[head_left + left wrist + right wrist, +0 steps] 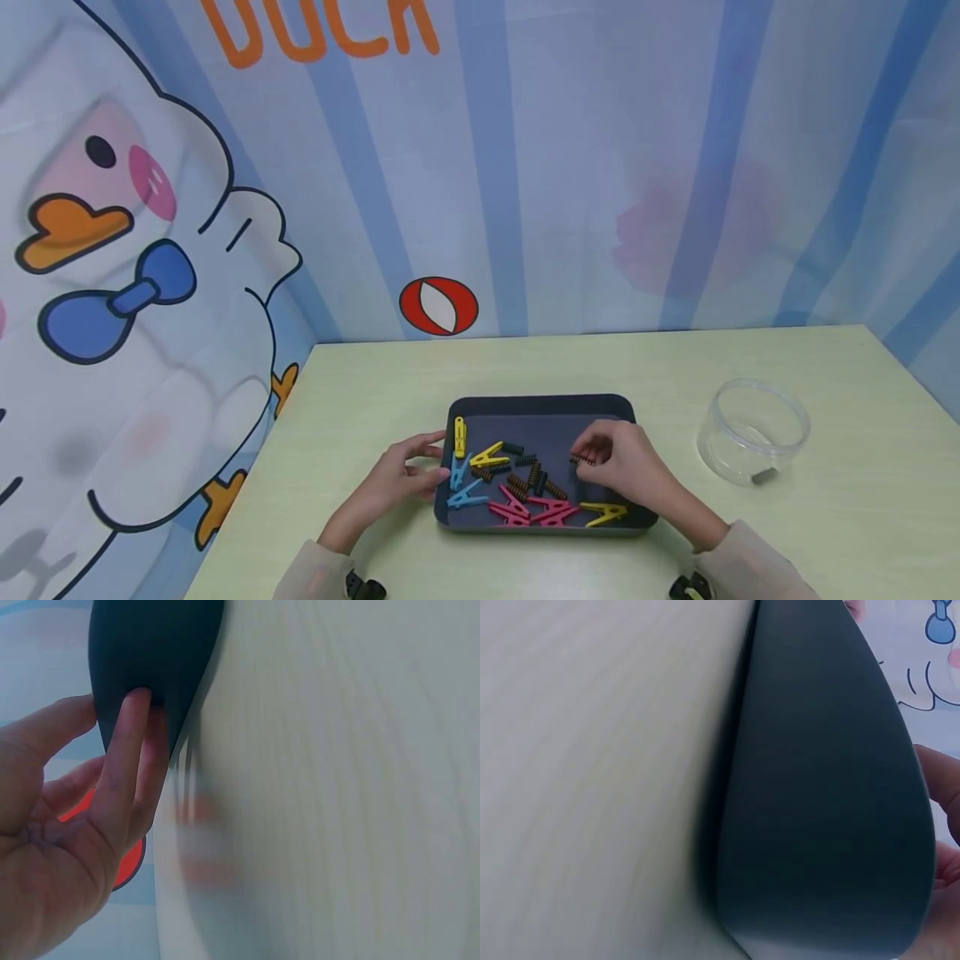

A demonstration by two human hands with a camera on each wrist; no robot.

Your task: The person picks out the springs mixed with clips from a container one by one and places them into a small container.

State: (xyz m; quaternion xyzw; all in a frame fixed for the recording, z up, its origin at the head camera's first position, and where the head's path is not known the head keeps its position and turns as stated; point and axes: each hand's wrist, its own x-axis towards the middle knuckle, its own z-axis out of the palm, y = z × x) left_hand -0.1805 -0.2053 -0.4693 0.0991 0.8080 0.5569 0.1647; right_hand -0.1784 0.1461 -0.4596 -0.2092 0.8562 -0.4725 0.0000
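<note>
Clothespins [460, 437] and loose springs [517, 486] lie jumbled in the dark tray [543, 406] on the counter [390, 375], a clear container [753, 443] to its right; the left hand [393, 479] rests extended fingers against the tray's left side; the right hand [626, 462], reaching over the right side, pinches a short brown spring [582, 460]

2 obstacles, tray [542, 406] and tub [722, 443], flank an open tabletop strip [670, 408].
</note>
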